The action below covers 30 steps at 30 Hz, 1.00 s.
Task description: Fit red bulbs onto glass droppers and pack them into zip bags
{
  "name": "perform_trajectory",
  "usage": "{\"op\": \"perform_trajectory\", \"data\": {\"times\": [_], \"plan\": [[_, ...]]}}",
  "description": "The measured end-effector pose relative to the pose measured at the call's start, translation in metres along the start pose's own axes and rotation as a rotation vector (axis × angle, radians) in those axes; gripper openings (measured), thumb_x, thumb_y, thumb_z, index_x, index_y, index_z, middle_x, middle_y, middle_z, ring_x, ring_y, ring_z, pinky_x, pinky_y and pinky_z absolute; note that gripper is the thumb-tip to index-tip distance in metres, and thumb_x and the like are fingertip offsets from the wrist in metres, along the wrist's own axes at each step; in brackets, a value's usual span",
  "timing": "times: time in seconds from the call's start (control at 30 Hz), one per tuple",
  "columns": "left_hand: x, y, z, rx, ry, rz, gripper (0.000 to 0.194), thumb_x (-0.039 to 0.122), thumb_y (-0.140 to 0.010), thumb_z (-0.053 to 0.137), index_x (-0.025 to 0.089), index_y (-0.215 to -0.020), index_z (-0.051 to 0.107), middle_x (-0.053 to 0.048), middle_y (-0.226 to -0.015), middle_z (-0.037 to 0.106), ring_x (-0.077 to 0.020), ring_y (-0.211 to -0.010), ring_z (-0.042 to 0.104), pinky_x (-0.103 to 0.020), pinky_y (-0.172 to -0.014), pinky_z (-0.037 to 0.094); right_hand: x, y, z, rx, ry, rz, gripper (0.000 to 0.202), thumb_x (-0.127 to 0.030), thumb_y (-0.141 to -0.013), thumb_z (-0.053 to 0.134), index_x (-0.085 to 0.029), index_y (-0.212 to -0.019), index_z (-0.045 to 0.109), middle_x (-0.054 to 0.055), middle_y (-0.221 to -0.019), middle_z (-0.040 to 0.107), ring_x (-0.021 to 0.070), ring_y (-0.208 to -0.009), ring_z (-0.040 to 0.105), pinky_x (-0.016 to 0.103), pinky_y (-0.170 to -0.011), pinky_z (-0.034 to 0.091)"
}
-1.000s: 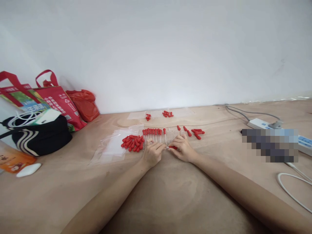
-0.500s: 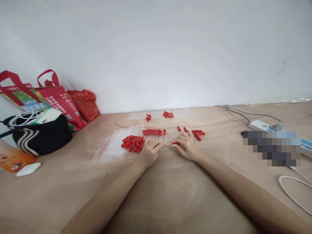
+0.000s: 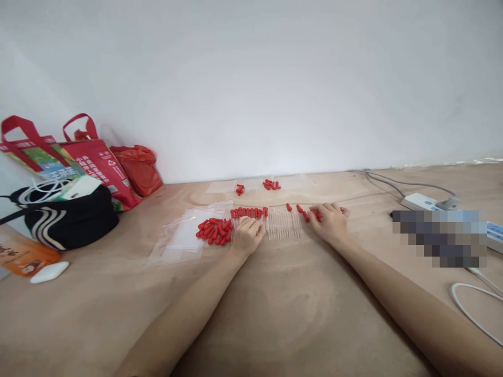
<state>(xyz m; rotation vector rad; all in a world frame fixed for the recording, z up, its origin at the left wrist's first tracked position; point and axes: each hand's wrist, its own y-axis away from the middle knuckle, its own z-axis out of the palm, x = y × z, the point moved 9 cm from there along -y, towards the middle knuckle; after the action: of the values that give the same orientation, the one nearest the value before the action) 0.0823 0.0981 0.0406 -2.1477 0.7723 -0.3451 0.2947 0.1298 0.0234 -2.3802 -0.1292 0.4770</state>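
My left hand (image 3: 248, 234) lies over a row of droppers, with its fingers curled and its thumb and forefinger close together at the row's right end. They appear to close on the glass stem of a dropper; its red bulb (image 3: 265, 211) shows just above them. Other capped droppers (image 3: 247, 212) lie side by side beyond the knuckles. Bare glass tubes (image 3: 278, 225) lie in a row between my hands. Over a few loose red rubber bulbs (image 3: 317, 215) at the right, my right hand (image 3: 332, 222) rests with fingers apart, thumb side touching them.
A pile of red bulbs (image 3: 215, 231) sits on clear plastic bags (image 3: 176, 243) left of my hands. More bulbs (image 3: 271, 184) and bags lie near the wall. Shopping bags (image 3: 98, 167) and a black pouch (image 3: 74, 217) stand left. A power strip (image 3: 422, 201) and cables lie right.
My right hand has moved right, from the bare tubes to the loose bulbs. My left hand has shifted slightly, and its capped dropper now lies close against the others.
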Motion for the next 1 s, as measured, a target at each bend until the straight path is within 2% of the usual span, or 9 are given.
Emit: {"op": "perform_trajectory", "data": {"times": [0.13, 0.27, 0.4, 0.53, 0.77, 1.0], "plan": [[0.004, -0.002, 0.009, -0.039, 0.005, 0.009, 0.016, 0.012, -0.072, 0.047, 0.016, -0.059, 0.055, 0.0, -0.054, 0.053, -0.0125, -0.055, 0.049, -0.029, -0.071, 0.041, -0.001, 0.001, 0.007, -0.076, 0.043, 0.016, 0.027, -0.037, -0.078, 0.043, -0.02, -0.079, 0.064, 0.007, -0.078, 0.063, 0.0223, -0.081, 0.046, 0.038, -0.075, 0.019], [0.005, -0.001, 0.009, -0.071, 0.008, -0.014, 0.011, 0.024, -0.07, 0.053, 0.016, -0.064, 0.059, 0.0, -0.055, 0.055, -0.0131, -0.056, 0.05, -0.031, -0.072, 0.04, -0.002, 0.002, 0.015, -0.163, 0.094, 0.052, 0.028, -0.04, -0.075, 0.045, -0.02, -0.079, 0.064, 0.006, -0.078, 0.062, 0.0219, -0.083, 0.045, 0.038, -0.077, 0.018], [0.002, -0.001, 0.009, -0.164, -0.011, -0.104, 0.019, 0.033, -0.069, 0.056, 0.016, -0.068, 0.062, -0.001, -0.058, 0.056, -0.0145, -0.059, 0.051, -0.034, -0.074, 0.036, -0.002, 0.003, 0.021, -0.224, 0.16, 0.083, 0.029, -0.041, -0.074, 0.045, -0.021, -0.079, 0.065, 0.007, -0.079, 0.061, 0.0231, -0.084, 0.045, 0.039, -0.077, 0.019], [0.001, -0.007, 0.014, -0.23, -0.068, -0.22, 0.015, 0.032, -0.069, 0.055, 0.019, -0.07, 0.063, -0.003, -0.072, 0.06, -0.0184, -0.074, 0.052, -0.038, -0.076, 0.031, 0.001, 0.003, 0.024, -0.261, 0.225, 0.112, 0.031, -0.042, -0.075, 0.044, -0.019, -0.077, 0.065, 0.009, -0.082, 0.06, 0.0242, -0.085, 0.045, 0.04, -0.075, 0.02], [-0.004, -0.022, 0.048, -0.422, -0.18, -0.394, 0.019, 0.034, -0.069, 0.055, 0.018, -0.073, 0.063, -0.009, -0.088, 0.058, -0.0259, -0.091, 0.046, -0.043, -0.079, 0.028, 0.004, 0.003, 0.026, -0.266, 0.251, 0.127, 0.033, -0.041, -0.076, 0.042, -0.018, -0.076, 0.065, 0.01, -0.081, 0.062, 0.0252, -0.085, 0.046, 0.04, -0.075, 0.021], [-0.009, -0.03, 0.061, -0.586, -0.275, -0.511, 0.026, 0.035, -0.069, 0.052, 0.013, -0.075, 0.065, -0.014, -0.091, 0.061, -0.0288, -0.095, 0.047, -0.044, -0.082, 0.028, 0.0, 0.003, 0.019, -0.167, 0.201, 0.119, 0.032, -0.041, -0.076, 0.042, -0.018, -0.073, 0.064, 0.009, -0.078, 0.063, 0.0247, -0.083, 0.048, 0.04, -0.074, 0.021]]}}
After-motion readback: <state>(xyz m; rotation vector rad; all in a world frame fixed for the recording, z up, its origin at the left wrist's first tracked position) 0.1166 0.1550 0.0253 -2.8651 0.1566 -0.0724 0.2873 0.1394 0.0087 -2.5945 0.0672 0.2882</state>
